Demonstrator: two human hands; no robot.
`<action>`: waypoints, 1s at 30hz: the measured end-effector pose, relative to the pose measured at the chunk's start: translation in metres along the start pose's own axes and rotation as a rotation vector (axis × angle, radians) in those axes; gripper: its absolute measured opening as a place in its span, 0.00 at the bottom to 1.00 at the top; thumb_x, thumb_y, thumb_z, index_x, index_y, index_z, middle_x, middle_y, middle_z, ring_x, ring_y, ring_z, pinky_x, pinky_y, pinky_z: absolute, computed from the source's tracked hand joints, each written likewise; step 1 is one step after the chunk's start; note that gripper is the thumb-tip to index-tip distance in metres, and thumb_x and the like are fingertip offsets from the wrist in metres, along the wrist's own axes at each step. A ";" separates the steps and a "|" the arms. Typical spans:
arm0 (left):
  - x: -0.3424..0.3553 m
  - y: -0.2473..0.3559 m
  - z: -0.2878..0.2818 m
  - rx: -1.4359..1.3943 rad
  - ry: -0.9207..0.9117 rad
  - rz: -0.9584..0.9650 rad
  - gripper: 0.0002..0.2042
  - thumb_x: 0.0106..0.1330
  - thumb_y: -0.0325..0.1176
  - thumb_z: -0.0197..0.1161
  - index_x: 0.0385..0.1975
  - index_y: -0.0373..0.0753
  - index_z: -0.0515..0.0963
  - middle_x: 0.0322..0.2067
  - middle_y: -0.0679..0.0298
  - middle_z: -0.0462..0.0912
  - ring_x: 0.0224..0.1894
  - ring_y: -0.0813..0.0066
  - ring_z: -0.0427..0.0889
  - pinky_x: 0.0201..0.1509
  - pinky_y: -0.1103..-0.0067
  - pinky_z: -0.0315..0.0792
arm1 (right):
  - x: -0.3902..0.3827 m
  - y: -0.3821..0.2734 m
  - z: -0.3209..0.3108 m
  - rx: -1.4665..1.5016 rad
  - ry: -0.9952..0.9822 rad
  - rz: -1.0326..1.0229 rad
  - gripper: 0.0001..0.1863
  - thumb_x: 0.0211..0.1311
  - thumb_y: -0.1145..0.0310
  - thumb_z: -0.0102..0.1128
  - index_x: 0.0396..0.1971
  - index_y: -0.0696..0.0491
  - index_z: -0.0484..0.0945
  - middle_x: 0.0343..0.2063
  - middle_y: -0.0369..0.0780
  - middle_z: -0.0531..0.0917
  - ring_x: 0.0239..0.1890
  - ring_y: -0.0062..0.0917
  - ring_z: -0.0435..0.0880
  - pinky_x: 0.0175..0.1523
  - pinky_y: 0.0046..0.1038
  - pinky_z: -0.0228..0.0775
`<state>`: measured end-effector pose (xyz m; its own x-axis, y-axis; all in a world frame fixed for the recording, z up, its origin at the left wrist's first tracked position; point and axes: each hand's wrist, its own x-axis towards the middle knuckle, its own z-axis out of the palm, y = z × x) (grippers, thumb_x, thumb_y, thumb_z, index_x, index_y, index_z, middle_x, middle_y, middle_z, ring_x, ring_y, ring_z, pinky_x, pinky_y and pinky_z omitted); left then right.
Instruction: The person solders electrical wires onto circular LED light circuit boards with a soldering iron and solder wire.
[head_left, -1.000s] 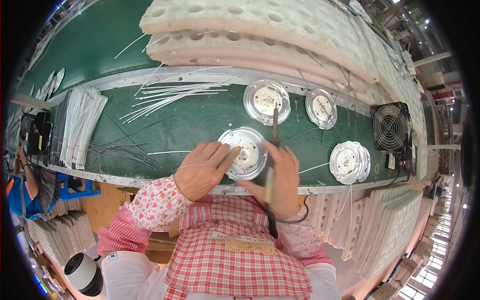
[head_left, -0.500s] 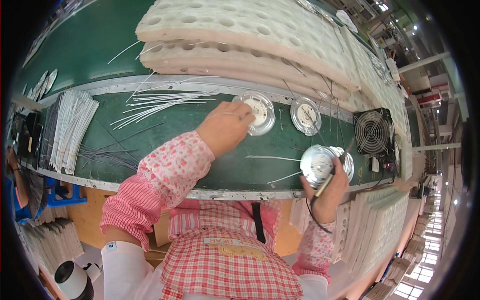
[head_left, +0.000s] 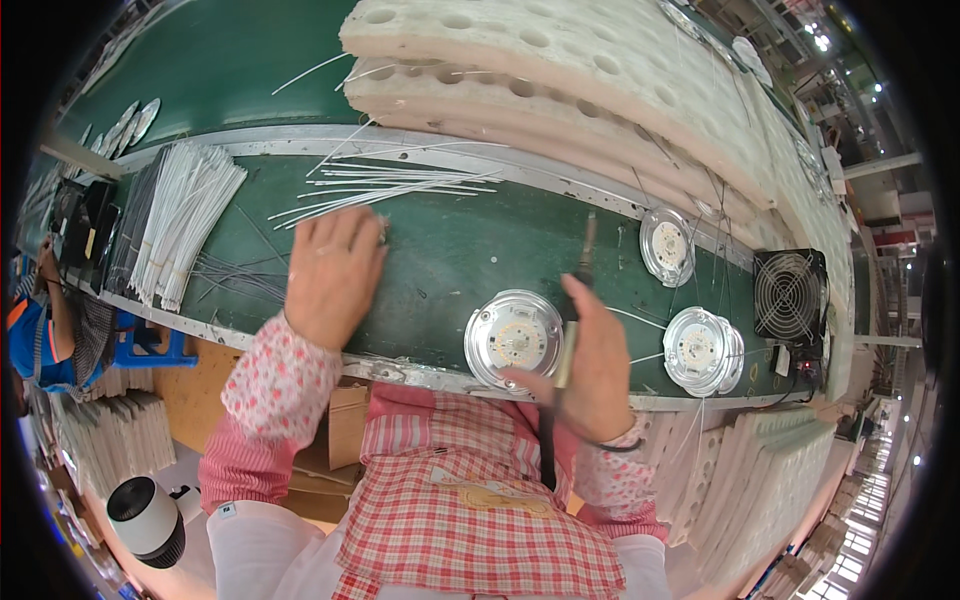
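In my right hand [head_left: 595, 370] is a soldering iron [head_left: 568, 350], its tip pointing away from me over the bench. The thumb of that hand reaches the near edge of a round silver lamp disc [head_left: 512, 342] with a pale round board in its centre. My left hand [head_left: 335, 275] is beside a loose spread of white wires [head_left: 400, 187], fingers curled together; what they pinch, if anything, cannot be made out. Two more discs [head_left: 700, 348] overlap at the right, with white wires attached. Another disc [head_left: 667, 246] lies farther back.
A bundle of white wires [head_left: 190, 225] lies at the left, with dark wires [head_left: 235, 278] beside it. Thick pale foam slabs with round holes [head_left: 560, 75] are stacked behind the metal rail. A black fan [head_left: 790, 300] stands at the right end.
My left hand has moved left, away from the disc, to the white wires. A disc now lies nearer the front edge, and my right hand has come left to it with the soldering iron.
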<state>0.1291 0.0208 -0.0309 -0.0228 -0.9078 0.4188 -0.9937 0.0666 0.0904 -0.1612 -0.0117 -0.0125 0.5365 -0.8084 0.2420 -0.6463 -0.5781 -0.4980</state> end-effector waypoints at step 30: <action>0.017 0.092 -0.016 -1.273 -0.282 -0.211 0.05 0.62 0.22 0.67 0.36 0.34 0.83 0.32 0.63 0.82 0.34 0.79 0.82 0.37 0.82 0.75 | -0.007 -0.011 0.019 1.373 0.124 0.189 0.40 0.64 0.65 0.63 0.70 0.57 0.52 0.63 0.48 0.70 0.65 0.34 0.71 0.69 0.34 0.65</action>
<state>0.0394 0.0186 -0.0011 -0.0573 -0.9929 0.1047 -0.1870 0.1137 0.9758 -0.1471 0.0026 -0.0247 0.4039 -0.9075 0.1153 0.3796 0.0516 -0.9237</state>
